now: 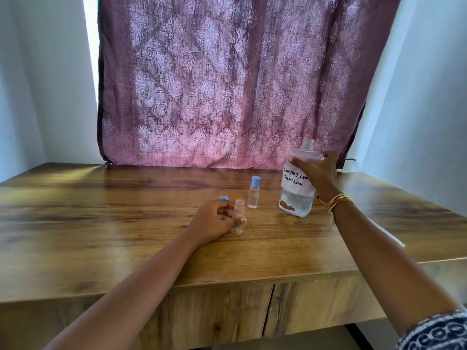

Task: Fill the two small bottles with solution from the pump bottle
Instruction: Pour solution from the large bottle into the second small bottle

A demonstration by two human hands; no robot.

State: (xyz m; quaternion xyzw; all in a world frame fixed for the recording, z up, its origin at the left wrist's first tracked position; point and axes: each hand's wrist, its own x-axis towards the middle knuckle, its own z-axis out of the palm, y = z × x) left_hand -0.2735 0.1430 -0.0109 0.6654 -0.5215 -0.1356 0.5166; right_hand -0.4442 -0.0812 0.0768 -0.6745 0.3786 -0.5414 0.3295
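My right hand (pixel 317 173) grips the large clear bottle (pixel 298 195) labelled "contact lens solution" by its shoulder. Its neck is bare, with no pump on it, and it tilts a little above the wooden table (pixel 126 223). Liquid fills its lower part. My left hand (pixel 217 219) holds an uncapped small clear bottle (pixel 238 210) standing on the table. A blue cap (pixel 224 198) lies just behind that hand. The second small bottle (pixel 253 192), with a blue cap on, stands upright between the two hands.
A purple patterned curtain (pixel 227 84) hangs behind the table. White walls close in on both sides. A thin white strip (pixel 386 233) lies on the table under my right forearm. Cabinet doors (pixel 227 311) show below the front edge.
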